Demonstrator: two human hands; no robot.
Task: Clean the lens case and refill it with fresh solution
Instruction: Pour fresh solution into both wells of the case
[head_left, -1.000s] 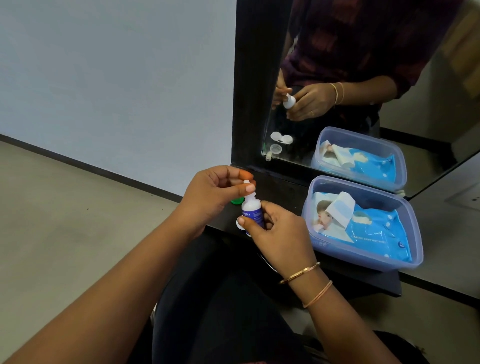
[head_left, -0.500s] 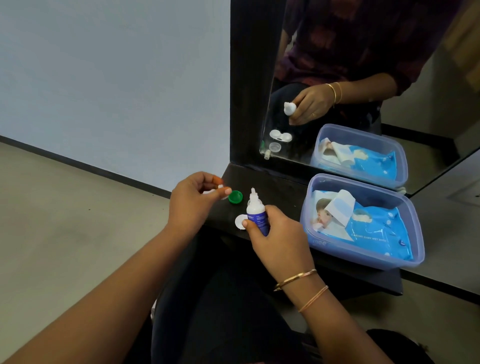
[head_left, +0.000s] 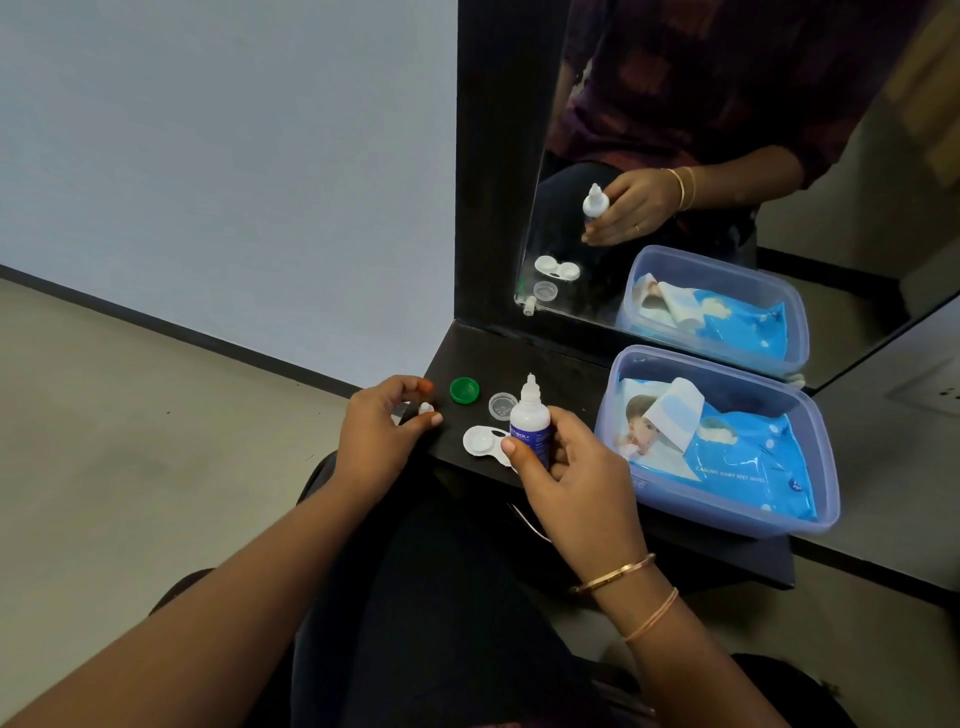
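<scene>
My right hand (head_left: 569, 480) grips a small white solution bottle (head_left: 530, 423) with a blue label, upright, its nozzle uncapped. Just left of it on the black shelf (head_left: 519, 358) lies the open white lens case (head_left: 483, 441); its right well is hidden behind the bottle and my thumb. A green lid (head_left: 464, 389) and a clear lid (head_left: 502, 405) lie loose behind the case. My left hand (head_left: 376, 431) pinches the bottle's tiny white cap (head_left: 426, 408) at the shelf's left edge.
A blue plastic tub (head_left: 810, 436) holding a pack of wet wipes (head_left: 737, 462) fills the right part of the shelf. A mirror (head_left: 727, 156) stands behind it. The shelf's front and left edges drop to the beige floor (head_left: 130, 441).
My left hand took the cap off the bottle and carried it left and down to the shelf edge. My right hand lowered the bottle beside the lens case, which now shows.
</scene>
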